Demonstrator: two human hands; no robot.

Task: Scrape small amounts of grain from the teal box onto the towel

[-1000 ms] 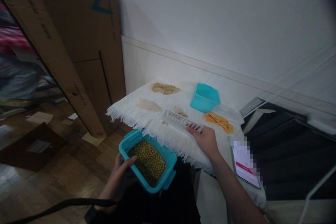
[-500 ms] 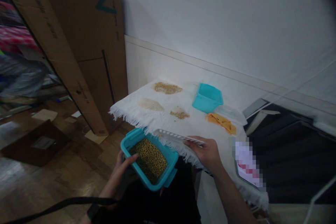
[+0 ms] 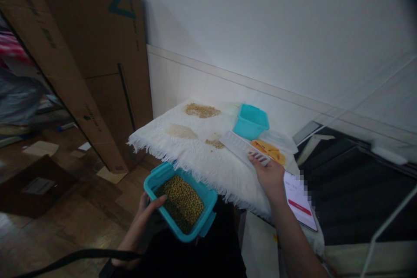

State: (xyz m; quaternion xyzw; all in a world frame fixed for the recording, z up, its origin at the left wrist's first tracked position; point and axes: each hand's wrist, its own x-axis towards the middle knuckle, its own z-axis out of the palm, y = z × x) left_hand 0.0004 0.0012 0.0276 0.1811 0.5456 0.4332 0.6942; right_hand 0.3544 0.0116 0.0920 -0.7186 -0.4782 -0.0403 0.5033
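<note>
My left hand (image 3: 146,213) grips the side of a teal plastic container (image 3: 210,202), thumb over its rim. Inside it lie yellowish beans (image 3: 185,195) beside a darker layer of small grains (image 3: 176,215). My right hand (image 3: 269,178) pinches one end of a flat white slotted plastic tray (image 3: 237,145) above the cloth. Just below the tray's far end sits a small heap of beans (image 3: 214,143). Behind it stands a second teal container (image 3: 250,122), and an orange cloth (image 3: 273,153) lies partly under the tray and hand.
A white fringed cloth (image 3: 192,156) covers the table. On it are a larger bean pile (image 3: 202,110), a pale grain pile (image 3: 180,131), a clear lid (image 3: 283,141) and a phone (image 3: 299,204). A tall cardboard box (image 3: 97,52) stands left; a white wall (image 3: 260,30) rises behind.
My right hand has moved the white tray up and away from the teal container, over the cloth near the small bean heap. My left hand still holds the container in about the same place.
</note>
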